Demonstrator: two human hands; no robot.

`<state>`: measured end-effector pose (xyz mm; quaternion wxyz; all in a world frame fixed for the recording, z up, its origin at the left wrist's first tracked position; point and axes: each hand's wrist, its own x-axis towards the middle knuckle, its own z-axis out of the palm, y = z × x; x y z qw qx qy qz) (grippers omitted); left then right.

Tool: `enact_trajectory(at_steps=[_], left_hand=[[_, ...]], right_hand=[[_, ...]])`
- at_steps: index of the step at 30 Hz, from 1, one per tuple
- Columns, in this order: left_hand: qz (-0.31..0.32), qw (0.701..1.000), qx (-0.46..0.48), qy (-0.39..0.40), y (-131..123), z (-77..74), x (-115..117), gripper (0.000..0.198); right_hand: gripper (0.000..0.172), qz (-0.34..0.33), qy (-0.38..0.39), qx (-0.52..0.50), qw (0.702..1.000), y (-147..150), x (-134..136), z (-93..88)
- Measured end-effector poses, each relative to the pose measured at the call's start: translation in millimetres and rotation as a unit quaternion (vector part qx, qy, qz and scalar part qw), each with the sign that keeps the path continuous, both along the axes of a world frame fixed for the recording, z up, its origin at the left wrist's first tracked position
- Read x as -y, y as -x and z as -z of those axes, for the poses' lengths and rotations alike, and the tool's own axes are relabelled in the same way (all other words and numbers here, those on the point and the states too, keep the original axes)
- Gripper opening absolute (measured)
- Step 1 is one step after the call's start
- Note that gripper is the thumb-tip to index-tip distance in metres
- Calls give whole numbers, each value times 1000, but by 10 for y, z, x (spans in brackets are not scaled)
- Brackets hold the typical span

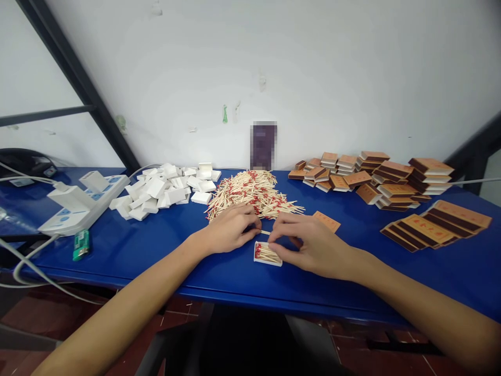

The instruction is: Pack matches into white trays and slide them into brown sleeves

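Note:
A small white matchbox tray [268, 262], filled with red-headed matches, lies in front of me on the blue table. My left hand [234, 230] is closed in a pinch just behind the tray's left corner, with a single matchstick [265, 232] reaching from its fingertips toward the other hand. Over the tray's right end, my right hand [311, 243] has thumb and fingertips brought together at the matches; whatever is between them is hidden. Directly behind both hands rises a big heap of loose matches [250, 190]. A flat orange matchbox sleeve [327, 221] lies behind my right hand.
Empty white trays [166, 188] are piled back left. Several finished-looking matchboxes [391, 180] are stacked back right, with flattened sleeves [434, 224] before them. At left are a power strip [84, 206] with chargers, cables and a green lighter [81, 245]. The table's edge [250, 300] is near.

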<state>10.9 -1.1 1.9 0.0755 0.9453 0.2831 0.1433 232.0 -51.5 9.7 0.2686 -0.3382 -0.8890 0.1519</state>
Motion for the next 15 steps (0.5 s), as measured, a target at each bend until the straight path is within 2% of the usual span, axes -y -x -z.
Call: enact_trajectory(at_steps=[4, 9, 12, 15], left_hand=[[3, 1000, -16, 7, -11, 9, 21, 14], [10, 1000, -28, 2, -9, 20, 36, 17], [12, 1000, -7, -2, -8, -2, 56, 18], [13, 999, 34, 7, -19, -58, 107, 17]], right_hand=[[11, 58, -44, 16, 997, -28, -115, 87], [13, 75, 1, 47, 996, -35, -244, 174], [19, 71, 33, 20, 997, -14, -252, 158], [28, 92, 38, -54, 994, -11, -236, 115]])
